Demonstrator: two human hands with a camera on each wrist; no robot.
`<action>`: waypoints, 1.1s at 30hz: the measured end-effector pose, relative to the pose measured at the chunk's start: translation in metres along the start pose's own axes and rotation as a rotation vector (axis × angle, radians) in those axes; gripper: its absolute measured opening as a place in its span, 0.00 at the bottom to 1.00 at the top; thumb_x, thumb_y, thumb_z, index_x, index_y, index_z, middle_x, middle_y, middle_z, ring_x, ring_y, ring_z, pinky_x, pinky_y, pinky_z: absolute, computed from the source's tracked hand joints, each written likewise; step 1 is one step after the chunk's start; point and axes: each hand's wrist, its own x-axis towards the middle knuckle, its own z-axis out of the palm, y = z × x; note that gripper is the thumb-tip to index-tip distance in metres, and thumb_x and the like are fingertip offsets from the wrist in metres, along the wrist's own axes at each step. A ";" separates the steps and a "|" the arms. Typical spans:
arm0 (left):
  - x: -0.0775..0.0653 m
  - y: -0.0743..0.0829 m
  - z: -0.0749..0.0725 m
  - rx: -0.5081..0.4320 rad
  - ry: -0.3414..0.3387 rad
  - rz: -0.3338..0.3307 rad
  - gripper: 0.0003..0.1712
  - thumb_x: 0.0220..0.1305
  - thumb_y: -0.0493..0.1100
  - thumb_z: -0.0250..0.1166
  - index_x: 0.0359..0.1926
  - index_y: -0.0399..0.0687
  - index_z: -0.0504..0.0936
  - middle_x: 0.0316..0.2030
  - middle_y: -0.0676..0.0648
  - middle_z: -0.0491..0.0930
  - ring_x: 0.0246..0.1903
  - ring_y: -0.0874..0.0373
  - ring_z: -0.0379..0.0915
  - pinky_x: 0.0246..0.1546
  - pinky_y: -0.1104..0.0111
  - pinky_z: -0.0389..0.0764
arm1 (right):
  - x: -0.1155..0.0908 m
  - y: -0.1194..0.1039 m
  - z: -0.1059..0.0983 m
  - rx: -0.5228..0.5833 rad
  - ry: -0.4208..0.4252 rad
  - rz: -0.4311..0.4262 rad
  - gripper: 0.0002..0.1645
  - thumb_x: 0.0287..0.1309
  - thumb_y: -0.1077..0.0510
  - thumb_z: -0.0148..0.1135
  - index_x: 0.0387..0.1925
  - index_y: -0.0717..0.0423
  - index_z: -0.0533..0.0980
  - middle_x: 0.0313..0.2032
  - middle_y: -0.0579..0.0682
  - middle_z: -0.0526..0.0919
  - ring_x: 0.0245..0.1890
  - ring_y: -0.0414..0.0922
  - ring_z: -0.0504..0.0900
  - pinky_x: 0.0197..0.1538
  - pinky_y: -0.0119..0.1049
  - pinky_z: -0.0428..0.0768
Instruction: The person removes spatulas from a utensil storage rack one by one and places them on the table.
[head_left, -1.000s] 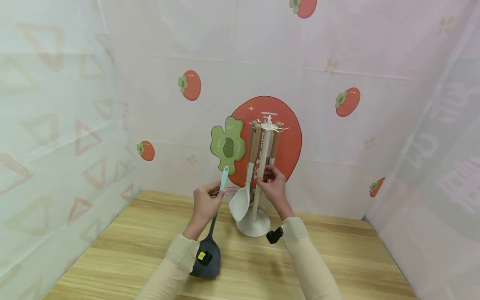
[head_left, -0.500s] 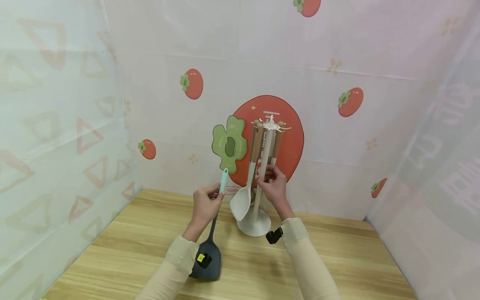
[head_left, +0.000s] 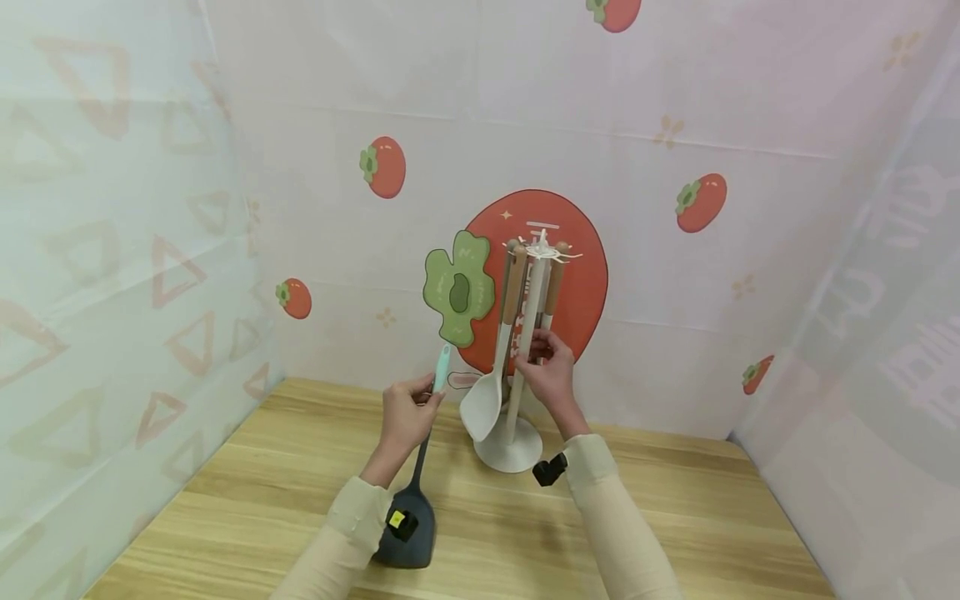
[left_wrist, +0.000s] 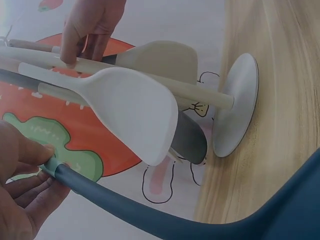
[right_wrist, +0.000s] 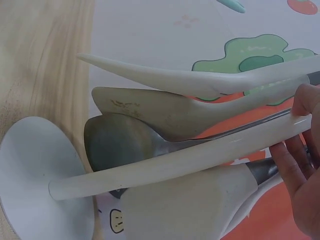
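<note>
Where the left grip [head_left: 405, 417] pinches, the spatula [head_left: 422, 502] is hidden.

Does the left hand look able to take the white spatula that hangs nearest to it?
Probably not: the left hand has its grip on the dark turner. Otherwise, the way to the white spatula looks free.

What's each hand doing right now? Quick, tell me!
Left hand: closed, holding the dark spatula by its mint handle.
Right hand: closed, holding the white stand by its pole.
</note>
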 end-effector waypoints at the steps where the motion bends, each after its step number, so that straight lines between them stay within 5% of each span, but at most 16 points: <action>1: 0.000 -0.001 0.000 0.003 -0.004 -0.001 0.19 0.58 0.25 0.71 0.51 0.24 0.83 0.40 0.28 0.86 0.33 0.41 0.88 0.34 0.68 0.88 | 0.000 0.000 0.000 -0.001 -0.002 0.005 0.17 0.52 0.76 0.67 0.46 0.75 0.78 0.38 0.70 0.82 0.36 0.58 0.79 0.39 0.45 0.82; 5: -0.001 -0.004 0.000 0.005 -0.012 -0.011 0.18 0.58 0.25 0.70 0.51 0.25 0.83 0.41 0.28 0.86 0.34 0.42 0.88 0.34 0.69 0.88 | 0.001 0.000 -0.003 -0.008 -0.013 0.022 0.17 0.53 0.74 0.68 0.46 0.73 0.78 0.39 0.69 0.82 0.36 0.57 0.80 0.40 0.45 0.82; 13: -0.001 -0.011 -0.002 0.009 -0.031 -0.037 0.19 0.58 0.25 0.70 0.52 0.26 0.83 0.41 0.29 0.86 0.36 0.43 0.88 0.34 0.72 0.87 | 0.001 -0.001 -0.006 0.008 -0.032 0.018 0.17 0.56 0.74 0.68 0.47 0.76 0.77 0.41 0.71 0.81 0.39 0.62 0.80 0.47 0.62 0.82; 29: -0.003 -0.017 -0.002 0.001 -0.057 -0.095 0.19 0.59 0.25 0.69 0.52 0.25 0.83 0.41 0.29 0.86 0.36 0.42 0.87 0.28 0.74 0.86 | -0.001 -0.001 -0.007 0.025 -0.056 0.032 0.17 0.57 0.74 0.68 0.49 0.77 0.77 0.43 0.73 0.81 0.42 0.68 0.82 0.53 0.64 0.81; 33: -0.004 -0.020 -0.002 0.024 -0.063 -0.078 0.18 0.59 0.25 0.70 0.52 0.25 0.83 0.41 0.29 0.86 0.38 0.41 0.87 0.34 0.69 0.88 | -0.001 -0.002 -0.007 0.024 -0.054 0.021 0.18 0.56 0.75 0.68 0.49 0.77 0.77 0.43 0.73 0.81 0.42 0.68 0.82 0.52 0.66 0.81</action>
